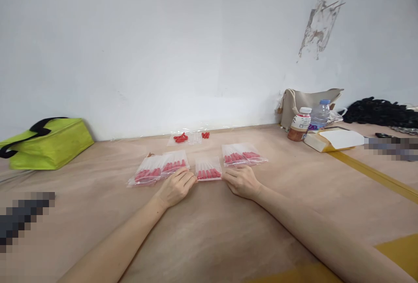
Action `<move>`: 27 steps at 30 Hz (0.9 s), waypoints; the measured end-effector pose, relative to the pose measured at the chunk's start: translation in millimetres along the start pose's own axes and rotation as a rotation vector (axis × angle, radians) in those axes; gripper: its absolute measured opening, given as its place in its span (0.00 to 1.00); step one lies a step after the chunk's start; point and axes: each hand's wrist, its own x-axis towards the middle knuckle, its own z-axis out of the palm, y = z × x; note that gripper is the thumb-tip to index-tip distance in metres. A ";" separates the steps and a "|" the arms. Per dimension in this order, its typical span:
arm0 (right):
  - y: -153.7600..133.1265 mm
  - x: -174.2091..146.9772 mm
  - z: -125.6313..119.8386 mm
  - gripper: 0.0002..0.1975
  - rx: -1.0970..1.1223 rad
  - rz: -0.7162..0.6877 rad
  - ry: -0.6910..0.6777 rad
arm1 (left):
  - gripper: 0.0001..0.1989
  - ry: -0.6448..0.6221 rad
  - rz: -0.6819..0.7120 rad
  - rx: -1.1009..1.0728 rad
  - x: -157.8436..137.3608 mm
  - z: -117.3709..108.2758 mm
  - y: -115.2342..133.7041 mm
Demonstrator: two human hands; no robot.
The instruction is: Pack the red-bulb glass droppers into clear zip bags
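Observation:
A clear plastic bag (208, 167) lies in front of me, holding several thin clear tubes with red ends toward me. My left hand (178, 186) pinches its near left corner. At the near right corner, my right hand (242, 182) pinches the same bag with curled fingers. Beside my left hand rest filled bags (148, 170) of the same kind, partly overlapping. Beyond my right hand are more filled bags (241, 154). Farther back lie loose red pieces (180, 137), clear tubes (195, 138) and a smaller group of red pieces (205, 135).
A lime-green bag (62, 143) with black straps sits at the left. On the right stand a labelled bottle (299, 125), a blue-capped bottle (321, 113) and a beige bag (310, 96). Near them are a yellow-and-white box (336, 138) and a black pile (379, 112). A wall (196, 56) closes off the back.

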 end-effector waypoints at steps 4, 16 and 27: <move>1.6 -1.6 -1.5 0.10 0.045 0.016 -0.008 | 0.10 -0.015 0.015 -0.046 -4.4 -1.3 -0.4; 0.6 8.7 1.4 0.11 -0.011 0.049 -0.118 | 0.11 -0.114 -0.136 -0.038 9.8 3.4 8.7; 49.9 -19.5 -22.7 0.14 -0.064 0.287 -0.224 | 0.14 -0.220 -0.181 -0.047 36.7 31.5 5.5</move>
